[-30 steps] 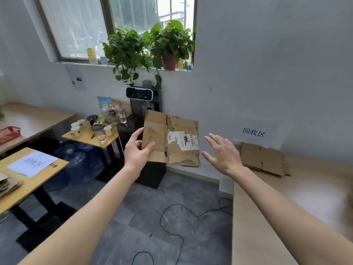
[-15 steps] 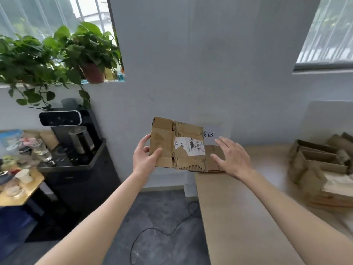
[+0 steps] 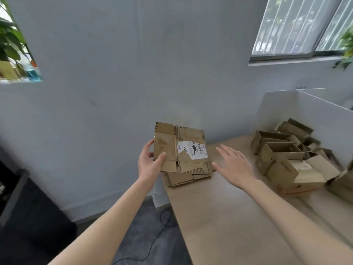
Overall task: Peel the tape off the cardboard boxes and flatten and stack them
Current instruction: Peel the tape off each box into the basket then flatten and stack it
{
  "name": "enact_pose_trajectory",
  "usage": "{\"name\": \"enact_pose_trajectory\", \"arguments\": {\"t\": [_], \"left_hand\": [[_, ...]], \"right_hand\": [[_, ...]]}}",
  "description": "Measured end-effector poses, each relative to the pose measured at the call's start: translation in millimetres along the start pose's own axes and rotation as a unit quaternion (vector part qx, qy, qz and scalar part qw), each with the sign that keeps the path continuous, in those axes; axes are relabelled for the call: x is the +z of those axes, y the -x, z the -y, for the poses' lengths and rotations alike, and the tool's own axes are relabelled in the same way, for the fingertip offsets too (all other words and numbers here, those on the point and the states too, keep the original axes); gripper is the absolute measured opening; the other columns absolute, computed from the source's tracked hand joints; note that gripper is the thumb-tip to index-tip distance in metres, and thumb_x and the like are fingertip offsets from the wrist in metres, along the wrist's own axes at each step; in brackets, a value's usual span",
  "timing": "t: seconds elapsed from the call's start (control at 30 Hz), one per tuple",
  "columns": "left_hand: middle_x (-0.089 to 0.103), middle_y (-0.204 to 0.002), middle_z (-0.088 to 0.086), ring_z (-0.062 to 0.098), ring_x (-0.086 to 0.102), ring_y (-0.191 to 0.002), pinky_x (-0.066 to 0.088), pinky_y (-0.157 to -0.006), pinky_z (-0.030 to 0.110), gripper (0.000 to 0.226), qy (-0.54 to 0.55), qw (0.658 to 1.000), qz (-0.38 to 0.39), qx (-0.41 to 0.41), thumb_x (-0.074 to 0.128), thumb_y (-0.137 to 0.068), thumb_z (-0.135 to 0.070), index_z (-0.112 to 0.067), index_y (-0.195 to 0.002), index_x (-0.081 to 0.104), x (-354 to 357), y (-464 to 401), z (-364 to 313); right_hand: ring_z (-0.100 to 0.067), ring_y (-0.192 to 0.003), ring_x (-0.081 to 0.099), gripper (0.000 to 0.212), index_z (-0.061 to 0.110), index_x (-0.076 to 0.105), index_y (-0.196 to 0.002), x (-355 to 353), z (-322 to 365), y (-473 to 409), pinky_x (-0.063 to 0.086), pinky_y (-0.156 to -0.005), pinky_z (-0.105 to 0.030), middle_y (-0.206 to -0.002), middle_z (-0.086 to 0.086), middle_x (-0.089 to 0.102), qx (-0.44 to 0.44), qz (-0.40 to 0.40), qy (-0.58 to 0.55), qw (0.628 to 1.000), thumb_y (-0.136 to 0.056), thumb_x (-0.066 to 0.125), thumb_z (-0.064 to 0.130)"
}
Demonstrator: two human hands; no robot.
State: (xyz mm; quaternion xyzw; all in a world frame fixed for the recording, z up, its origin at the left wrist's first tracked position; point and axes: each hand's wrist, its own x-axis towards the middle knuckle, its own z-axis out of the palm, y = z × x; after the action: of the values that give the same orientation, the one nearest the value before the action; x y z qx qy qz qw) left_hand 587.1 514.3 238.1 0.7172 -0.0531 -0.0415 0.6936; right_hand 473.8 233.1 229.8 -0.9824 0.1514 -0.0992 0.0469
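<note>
A flattened cardboard box (image 3: 181, 148) with a torn white shipping label hangs in the air over the table's far left corner. My left hand (image 3: 150, 162) grips its left edge, thumb on the front face. Right under it lies a stack of flattened cardboard (image 3: 183, 177) on the wooden table (image 3: 219, 217). My right hand (image 3: 235, 165) hovers flat, fingers straight, just right of the held box and holds nothing. A heap of unflattened open boxes (image 3: 292, 155) sits at the table's right.
A white partition board (image 3: 305, 115) stands behind the heap of boxes. The grey wall runs close behind the table. A black cable (image 3: 156, 238) lies on the dark floor left of the table, beside a dark cabinet (image 3: 28, 217).
The view has swung right from the drinks corner to the table. My left hand has carried the flattened box over the stack, and my right hand has kept alongside it.
</note>
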Motion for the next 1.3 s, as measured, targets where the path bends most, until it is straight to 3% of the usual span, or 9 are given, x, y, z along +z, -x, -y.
{"name": "enact_pose_trajectory", "arguments": {"t": [0.23,0.37,0.6,0.73,0.9,1.03,1.17,1.23,1.3], "left_hand": [[0.070,-0.112,-0.002,0.014,0.071,-0.097,0.060,-0.080,0.032,0.060,-0.012,0.998,0.020,-0.051,0.074,-0.092,-0.019,-0.044,-0.140,0.047,45.8,-80.6,67.7],[0.067,-0.118,-0.007,0.014,0.067,-0.108,0.058,-0.095,0.044,0.063,-0.048,0.996,0.007,-0.079,0.075,-0.092,-0.021,-0.037,-0.145,0.046,74.6,-137.8,116.4],[0.065,-0.131,-0.004,0.013,0.062,-0.115,0.054,-0.099,0.039,0.061,-0.069,0.989,-0.025,-0.131,0.075,-0.092,-0.019,-0.035,-0.145,0.048,128.7,-213.4,219.1],[0.060,-0.140,-0.002,0.020,0.057,-0.128,0.048,-0.109,0.046,0.066,-0.085,0.978,-0.055,-0.181,0.075,-0.093,-0.020,-0.033,-0.150,0.043,148.5,-232.4,273.3],[0.053,-0.151,0.005,0.020,0.049,-0.138,0.040,-0.117,0.044,0.071,-0.114,0.963,-0.058,-0.239,0.073,-0.093,-0.018,-0.020,-0.155,0.037,157.6,-233.6,317.9],[0.059,-0.144,0.004,0.024,0.055,-0.132,0.044,-0.103,0.032,0.080,-0.211,0.950,-0.013,-0.231,0.075,-0.092,-0.030,-0.022,-0.157,0.029,153.5,-235.3,329.1],[0.042,-0.153,0.002,0.028,0.054,-0.128,0.055,-0.089,0.045,0.088,-0.478,0.866,0.092,-0.113,0.072,-0.086,-0.055,-0.031,-0.156,0.024,142.7,-238.6,329.0],[0.028,-0.160,0.004,0.029,0.039,-0.142,0.044,-0.108,0.048,0.076,-0.551,0.823,0.137,-0.018,0.065,-0.090,-0.058,-0.032,-0.154,0.034,138.9,-241.7,332.8],[0.013,-0.170,0.001,0.025,0.016,-0.155,0.019,-0.123,0.044,0.069,-0.582,0.785,0.210,0.034,0.051,-0.097,-0.061,-0.031,-0.157,0.034,135.8,-246.6,337.8]], "right_hand": [[-0.012,-0.153,0.021,0.069,0.032,0.029,-0.158,57.2,-22.6,-58.1,0.015,-0.125,-0.034,-0.167,0.010,0.022,0.037,0.051,-0.012,0.998,-0.098,0.040,0.065],[-0.010,-0.153,0.021,0.071,0.033,0.028,-0.158,111.2,-38.3,-111.0,0.013,-0.125,-0.033,-0.167,0.011,0.020,0.033,0.085,-0.021,0.996,-0.098,0.042,0.066],[-0.011,-0.151,0.024,0.070,0.032,0.027,-0.158,229.2,-60.3,-184.1,0.014,-0.125,-0.033,-0.166,0.011,0.025,0.036,0.151,-0.050,0.987,-0.098,0.046,0.062],[-0.013,-0.154,0.019,0.072,0.032,0.025,-0.159,286.3,-66.4,-213.7,0.011,-0.126,-0.036,-0.167,0.009,0.022,0.035,0.190,-0.067,0.979,-0.098,0.044,0.064],[-0.014,-0.150,0.028,0.067,0.037,0.034,-0.155,329.7,-67.6,-229.2,0.016,-0.124,-0.035,-0.164,0.010,0.030,0.025,0.196,-0.084,0.977,-0.096,0.051,0.062],[-0.013,-0.152,0.022,0.067,0.038,0.034,-0.155,350.9,-68.0,-234.0,0.014,-0.125,-0.036,-0.166,0.010,0.025,-0.002,0.231,-0.060,0.971,-0.095,0.055,0.061],[-0.013,-0.155,0.016,0.071,0.039,0.031,-0.156,363.4,-69.1,-235.2,0.012,-0.126,-0.037,-0.168,0.011,0.017,0.006,0.239,-0.062,0.969,-0.094,0.056,0.062],[-0.014,-0.155,0.014,0.072,0.039,0.029,-0.156,366.0,-68.4,-235.1,0.012,-0.126,-0.038,-0.168,0.011,0.015,0.006,0.237,-0.053,0.970,-0.093,0.055,0.063],[-0.014,-0.155,0.014,0.072,0.039,0.029,-0.156,367.9,-67.6,-234.6,0.013,-0.125,-0.038,-0.169,0.011,0.015,0.006,0.233,-0.042,0.972,-0.093,0.055,0.063]]}}
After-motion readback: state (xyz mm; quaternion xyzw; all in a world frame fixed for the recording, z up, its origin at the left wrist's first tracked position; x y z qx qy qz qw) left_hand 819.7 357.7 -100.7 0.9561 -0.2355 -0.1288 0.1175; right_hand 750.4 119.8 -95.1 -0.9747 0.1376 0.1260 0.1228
